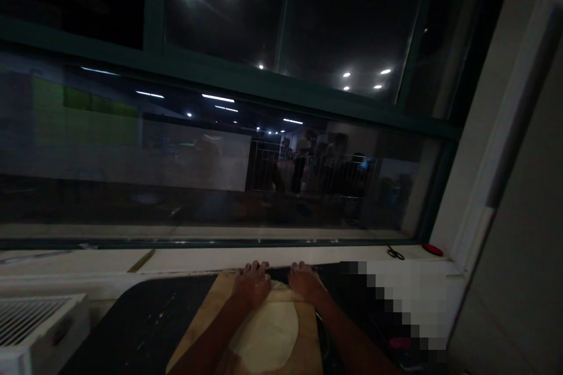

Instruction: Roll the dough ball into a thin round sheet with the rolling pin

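A pale, flat round of dough (pixel 275 337) lies on a wooden board (pixel 200 328) below me. My left hand (pixel 253 281) rests at the far left of the dough, fingers pointing forward and apart. At the far right, my right hand (pixel 304 281) lies in a similar pose, its fingertips near the board's far edge. Between the two hands runs a tan band (pixel 290 294) across the dough; dim light hides whether it is a rolling pin or a fold. What lies under the palms is hidden. Pale powder or dough shows on the fingers.
The board lies on a dark tabletop (pixel 127 316) against a white window sill (pixel 189 258). Scissors (pixel 394 253) and a red object (pixel 433 250) sit on the sill. At left stands a white slatted box (pixel 53 328). Beyond the window glass (pixel 176 205), people are visible.
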Motion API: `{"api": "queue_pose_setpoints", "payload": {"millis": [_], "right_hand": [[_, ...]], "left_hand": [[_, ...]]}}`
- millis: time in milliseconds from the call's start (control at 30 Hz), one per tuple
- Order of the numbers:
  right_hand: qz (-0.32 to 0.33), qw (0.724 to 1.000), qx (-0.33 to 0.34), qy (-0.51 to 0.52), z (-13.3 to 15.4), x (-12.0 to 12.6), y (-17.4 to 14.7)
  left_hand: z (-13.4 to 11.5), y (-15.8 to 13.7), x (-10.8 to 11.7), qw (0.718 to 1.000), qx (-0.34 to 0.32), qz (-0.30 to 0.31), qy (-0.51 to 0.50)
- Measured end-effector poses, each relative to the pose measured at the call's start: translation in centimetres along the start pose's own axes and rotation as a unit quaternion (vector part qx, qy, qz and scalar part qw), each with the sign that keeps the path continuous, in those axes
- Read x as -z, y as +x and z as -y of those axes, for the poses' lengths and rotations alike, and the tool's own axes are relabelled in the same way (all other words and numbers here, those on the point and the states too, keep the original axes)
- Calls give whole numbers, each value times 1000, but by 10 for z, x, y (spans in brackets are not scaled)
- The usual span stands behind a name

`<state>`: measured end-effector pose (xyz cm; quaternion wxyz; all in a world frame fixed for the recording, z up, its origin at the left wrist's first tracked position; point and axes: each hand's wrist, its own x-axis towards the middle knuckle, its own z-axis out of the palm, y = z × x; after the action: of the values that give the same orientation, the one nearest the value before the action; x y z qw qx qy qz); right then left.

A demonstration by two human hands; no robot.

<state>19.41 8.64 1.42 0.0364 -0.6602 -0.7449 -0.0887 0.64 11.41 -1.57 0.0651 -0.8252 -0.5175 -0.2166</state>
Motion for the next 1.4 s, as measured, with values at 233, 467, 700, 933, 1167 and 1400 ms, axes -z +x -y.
{"api": "queue_pose_setpoints", "payload": {"millis": [233,467,700,933,1167,1400], "right_hand": [[-6,994,-100,54,11,-3,-53],[-119,986,-95,68,40,-7,-133],[-194,977,-47,74,48,-21,-178],[17,997,-10,74,18,4,-91],[147,983,44,103,17,1,7],[142,984,46,99,17,0,12]], "left_hand": [[-12,-43,8,997,-54,-47,4],[-23,-105,24,992,-106,-63,12],[-26,-149,44,985,-152,-77,19],[-31,-110,47,995,-99,-29,-5],[-19,-78,30,1000,-17,-13,15],[-17,-73,29,1000,6,-14,21]]}}
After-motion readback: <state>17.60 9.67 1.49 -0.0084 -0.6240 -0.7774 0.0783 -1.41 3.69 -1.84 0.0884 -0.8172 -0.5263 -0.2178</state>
